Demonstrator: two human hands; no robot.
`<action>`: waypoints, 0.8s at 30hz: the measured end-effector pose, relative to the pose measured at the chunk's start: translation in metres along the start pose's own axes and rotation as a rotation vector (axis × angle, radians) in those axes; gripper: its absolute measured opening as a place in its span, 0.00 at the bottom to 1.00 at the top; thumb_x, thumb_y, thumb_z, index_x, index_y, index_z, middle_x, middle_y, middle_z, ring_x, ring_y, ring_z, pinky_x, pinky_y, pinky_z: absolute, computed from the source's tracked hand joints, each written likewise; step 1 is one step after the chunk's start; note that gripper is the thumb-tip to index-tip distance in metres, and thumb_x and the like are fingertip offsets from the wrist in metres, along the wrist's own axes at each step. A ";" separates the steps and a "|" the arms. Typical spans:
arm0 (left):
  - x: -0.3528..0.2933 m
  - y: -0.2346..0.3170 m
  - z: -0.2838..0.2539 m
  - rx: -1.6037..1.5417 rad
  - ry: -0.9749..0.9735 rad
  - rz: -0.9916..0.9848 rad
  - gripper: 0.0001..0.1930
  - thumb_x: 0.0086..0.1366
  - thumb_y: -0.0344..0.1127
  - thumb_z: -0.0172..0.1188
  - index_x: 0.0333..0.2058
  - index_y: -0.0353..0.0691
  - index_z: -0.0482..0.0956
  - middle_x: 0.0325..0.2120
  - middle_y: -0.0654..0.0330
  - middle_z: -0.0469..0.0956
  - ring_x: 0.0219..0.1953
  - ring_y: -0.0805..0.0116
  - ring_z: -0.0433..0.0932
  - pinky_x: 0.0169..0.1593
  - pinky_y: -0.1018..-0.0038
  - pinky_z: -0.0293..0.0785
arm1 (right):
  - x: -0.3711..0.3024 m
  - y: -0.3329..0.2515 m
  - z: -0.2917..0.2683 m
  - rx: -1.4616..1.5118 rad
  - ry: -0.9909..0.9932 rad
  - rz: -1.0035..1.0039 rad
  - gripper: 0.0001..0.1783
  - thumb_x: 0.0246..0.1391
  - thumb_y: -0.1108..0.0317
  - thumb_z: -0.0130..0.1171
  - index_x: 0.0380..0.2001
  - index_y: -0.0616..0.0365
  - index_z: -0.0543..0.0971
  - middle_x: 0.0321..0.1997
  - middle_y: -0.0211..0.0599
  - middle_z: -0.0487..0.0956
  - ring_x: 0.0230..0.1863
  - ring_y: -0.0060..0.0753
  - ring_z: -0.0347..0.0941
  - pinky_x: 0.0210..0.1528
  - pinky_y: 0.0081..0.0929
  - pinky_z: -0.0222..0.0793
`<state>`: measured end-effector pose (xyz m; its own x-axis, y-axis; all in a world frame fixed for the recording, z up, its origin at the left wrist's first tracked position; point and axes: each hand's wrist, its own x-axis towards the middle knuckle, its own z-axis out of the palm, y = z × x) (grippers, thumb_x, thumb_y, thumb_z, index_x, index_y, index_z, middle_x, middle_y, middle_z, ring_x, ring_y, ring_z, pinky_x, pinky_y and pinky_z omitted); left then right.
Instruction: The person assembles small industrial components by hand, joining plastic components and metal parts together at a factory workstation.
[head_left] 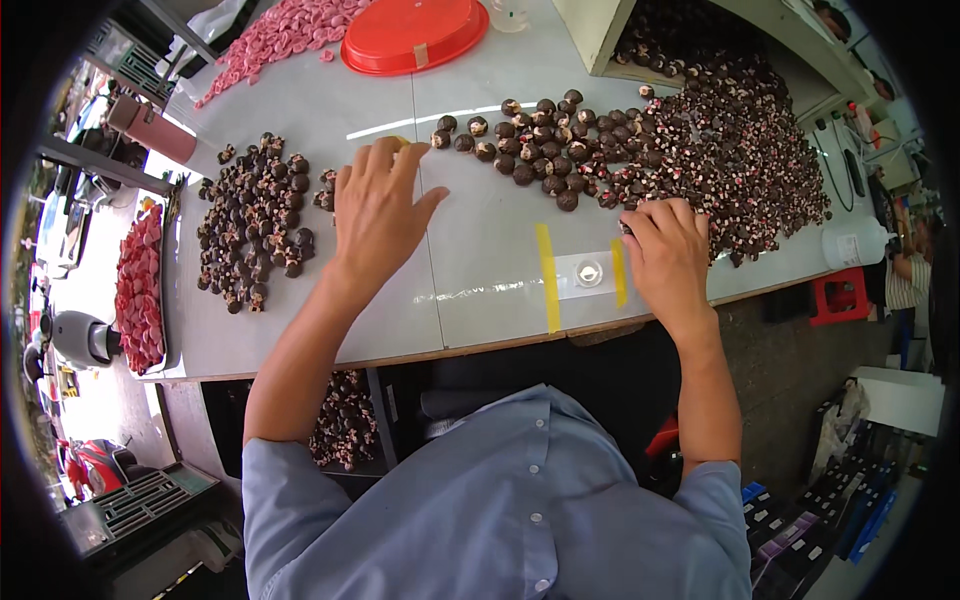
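My left hand (378, 205) is over the table left of centre, its fingers stretched out and its thumb spread. Its fingertips are just left of several loose dark brown balls with cream patches (545, 145). A few similar balls (326, 192) show beside its left edge. My right hand (668, 245) is at the near edge of the big pile, with thumb and fingers drawn together on a small dark ball (627, 228), mostly hidden by the fingers. Left of this hand, a small round clear piece (588, 272) lies on a white patch between two yellow tape strips (547, 278).
A big heap of dark balls and pieces (740, 150) covers the right side, spilling from an open box (600, 40). A smaller dark pile (255, 220) sits left. Pink pieces (285, 35), a red round lid (415, 35), a pink tumbler (155, 130) and a red-filled tray (142, 290) stand around.
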<state>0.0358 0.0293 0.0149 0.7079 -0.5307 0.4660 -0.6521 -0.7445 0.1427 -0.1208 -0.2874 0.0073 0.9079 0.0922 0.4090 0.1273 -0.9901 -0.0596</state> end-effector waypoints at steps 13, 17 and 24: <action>0.046 0.035 0.047 -0.066 -0.025 0.307 0.10 0.59 0.34 0.72 0.39 0.43 0.84 0.40 0.60 0.77 0.49 0.60 0.77 0.49 0.61 0.72 | 0.001 -0.010 -0.008 -0.032 -0.182 0.045 0.15 0.52 0.71 0.73 0.44 0.55 0.85 0.43 0.31 0.78 0.49 0.39 0.73 0.50 0.40 0.64; 0.029 0.032 0.040 -0.142 -0.109 0.341 0.10 0.60 0.34 0.71 0.40 0.42 0.83 0.37 0.58 0.77 0.43 0.58 0.80 0.44 0.60 0.77 | 0.001 -0.012 -0.012 0.053 -0.129 0.054 0.14 0.52 0.73 0.72 0.43 0.55 0.84 0.44 0.32 0.79 0.49 0.40 0.74 0.50 0.40 0.64; 0.005 0.038 0.010 -0.565 -0.262 0.143 0.14 0.64 0.31 0.70 0.48 0.38 0.83 0.32 0.56 0.79 0.34 0.58 0.81 0.39 0.63 0.80 | -0.010 -0.010 -0.016 0.614 -0.023 0.265 0.18 0.52 0.82 0.70 0.47 0.63 0.82 0.46 0.35 0.79 0.47 0.32 0.79 0.47 0.32 0.76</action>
<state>0.0171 -0.0056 0.0135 0.5995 -0.7438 0.2956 -0.7367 -0.3684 0.5671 -0.1377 -0.2800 0.0184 0.9470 -0.1372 0.2903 0.0968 -0.7400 -0.6656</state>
